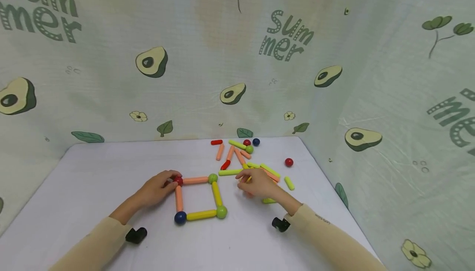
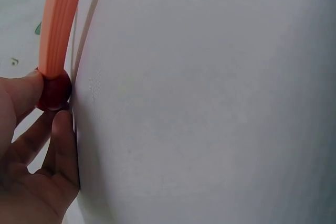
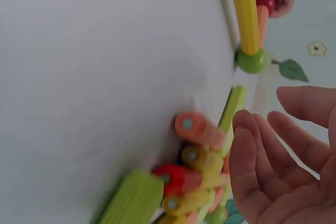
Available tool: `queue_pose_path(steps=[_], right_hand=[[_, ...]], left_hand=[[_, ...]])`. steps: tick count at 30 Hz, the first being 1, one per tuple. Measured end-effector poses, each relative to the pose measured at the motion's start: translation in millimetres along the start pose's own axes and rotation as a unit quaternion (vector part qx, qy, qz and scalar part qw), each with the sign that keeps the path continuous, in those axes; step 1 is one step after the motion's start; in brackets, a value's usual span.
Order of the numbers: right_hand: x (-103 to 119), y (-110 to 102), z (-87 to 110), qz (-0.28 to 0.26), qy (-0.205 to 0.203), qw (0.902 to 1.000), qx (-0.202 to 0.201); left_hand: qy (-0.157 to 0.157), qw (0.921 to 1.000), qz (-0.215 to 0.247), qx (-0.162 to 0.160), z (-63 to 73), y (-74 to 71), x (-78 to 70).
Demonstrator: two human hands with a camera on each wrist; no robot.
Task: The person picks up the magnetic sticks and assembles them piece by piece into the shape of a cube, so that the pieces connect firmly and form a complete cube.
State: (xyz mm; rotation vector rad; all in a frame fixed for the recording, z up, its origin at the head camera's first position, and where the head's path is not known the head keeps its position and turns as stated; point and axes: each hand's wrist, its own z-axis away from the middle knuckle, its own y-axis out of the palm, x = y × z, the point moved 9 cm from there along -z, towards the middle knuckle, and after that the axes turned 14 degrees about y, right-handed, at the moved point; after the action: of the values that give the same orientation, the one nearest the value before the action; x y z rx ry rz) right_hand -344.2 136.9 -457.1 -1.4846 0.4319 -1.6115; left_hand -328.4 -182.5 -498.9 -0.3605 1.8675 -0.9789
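Left hand [image 1: 160, 186] pinches the red ball [image 1: 179, 181] at the 10 o'clock corner of a square [image 1: 201, 215]. Right hand [image 1: 260, 183], fingers loosely bent, empty, is nearer a lime stick [image 1: 228, 172]: at its fingertips' 10 o'clock, long axis 9-to-3.

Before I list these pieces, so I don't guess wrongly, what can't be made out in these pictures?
Head: right hand hides part of the stick pile; no sure count.
Head: left hand covers part of the red ball.
Left wrist: the orange stick is cut off by the top edge.
Right wrist: a light green stick, blurred, is cut off by the bottom edge.
Head: sleeve lettering, too small to read.
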Motion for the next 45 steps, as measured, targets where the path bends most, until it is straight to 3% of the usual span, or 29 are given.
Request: queue_pose_path(steps=[8, 18, 24, 31, 45], right_hand=[[-43, -47, 9.4, 0.113, 0.016, 0.9882, -0.101], [-75, -53, 17.4, 0.164, 0.029, 0.9817, -0.092], [-74, -55, 21.8, 0.150, 0.000, 0.9847, -0.088], [-57, -36, 23.5, 0.139, -0.064, 0.9859, -0.067], [-41, -12, 10.0, 0.138, -0.037, 0.9846, -0.100]], left_hand=[[-0.005, 0.9999, 0.005, 0.011, -0.2, 3.0, 2.4], [-0.013, 0.9998, 0.002, 0.017, -0.5, 3.1, 2.4], [-0.016, 0.9997, 0.006, 0.020, -1.2, 4.3, 1.5], [-0.020, 0.9995, 0.003, 0.025, -1.3, 3.7, 1.4], [-0.023, 0.9993, 0.004, 0.030, -1.0, 2.1, 1.0]])
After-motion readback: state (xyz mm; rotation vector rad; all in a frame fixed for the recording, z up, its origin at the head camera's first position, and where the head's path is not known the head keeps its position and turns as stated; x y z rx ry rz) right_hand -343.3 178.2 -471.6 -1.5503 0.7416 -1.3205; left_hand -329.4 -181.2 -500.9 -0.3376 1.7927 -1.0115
